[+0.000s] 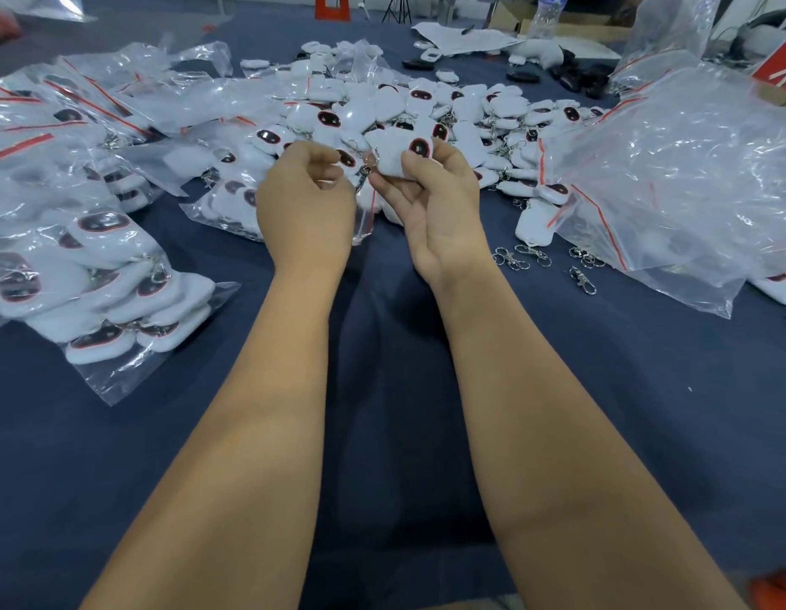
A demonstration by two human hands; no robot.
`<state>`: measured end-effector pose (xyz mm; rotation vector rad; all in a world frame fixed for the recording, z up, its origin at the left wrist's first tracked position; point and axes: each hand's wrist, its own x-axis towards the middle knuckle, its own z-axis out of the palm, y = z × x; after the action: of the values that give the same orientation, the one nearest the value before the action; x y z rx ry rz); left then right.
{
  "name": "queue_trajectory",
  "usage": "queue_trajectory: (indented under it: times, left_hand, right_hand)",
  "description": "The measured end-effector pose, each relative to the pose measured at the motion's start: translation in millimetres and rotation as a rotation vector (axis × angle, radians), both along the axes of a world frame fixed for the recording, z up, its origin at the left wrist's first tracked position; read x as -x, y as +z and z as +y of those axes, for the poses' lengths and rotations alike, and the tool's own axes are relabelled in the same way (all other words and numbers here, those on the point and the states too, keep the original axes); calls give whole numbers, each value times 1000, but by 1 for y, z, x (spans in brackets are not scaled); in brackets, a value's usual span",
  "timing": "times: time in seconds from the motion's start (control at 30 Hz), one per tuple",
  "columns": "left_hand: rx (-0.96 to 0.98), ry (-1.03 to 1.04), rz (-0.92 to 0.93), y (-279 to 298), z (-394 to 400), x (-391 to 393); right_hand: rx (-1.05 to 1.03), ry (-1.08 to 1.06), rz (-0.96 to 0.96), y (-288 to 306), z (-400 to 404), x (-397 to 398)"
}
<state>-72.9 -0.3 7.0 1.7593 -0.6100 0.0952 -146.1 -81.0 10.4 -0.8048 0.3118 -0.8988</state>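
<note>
Clamped between thumb and fingers of right hand [435, 209]: small smooth white plastic charm [393, 158], rounded, dark red-rimmed oval facing up, long axis slanting up-right, silver metal clasp [365, 173] dangling toward left hand [307, 204]. Left fingers curled close beside, grip unclear. Either side: crinkled clear plastic bags [690, 182].

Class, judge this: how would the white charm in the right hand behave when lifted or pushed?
The white charm looks small in the right hand, so it is probably light. Flat and rounded, it would likely slide rather than roll on the blue cloth. Its metal clasp would probably dangle loosely.
</note>
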Motion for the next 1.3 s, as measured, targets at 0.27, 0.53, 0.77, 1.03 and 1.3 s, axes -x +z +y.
queue_trajectory:
  times: [0.27, 0.53, 0.77, 1.03, 1.3]
  left_hand:
    - [293, 22, 243, 2, -6, 1]
    - [249, -69, -26, 2, -4, 15]
    - [118, -136, -121, -4, -7, 13]
    - [-110, -132, -162, -8, -8, 5]
    - [-565, -39, -413, -18, -10, 0]
  right_hand:
    - [396, -170, 397, -7, 5, -6]
    - [641, -238, 659, -12, 11, -6]
    - [860, -121, 733, -15, 12, -7]
    - [775, -417, 851, -10, 7, -2]
    - [980, -263, 1223, -16, -3, 2]
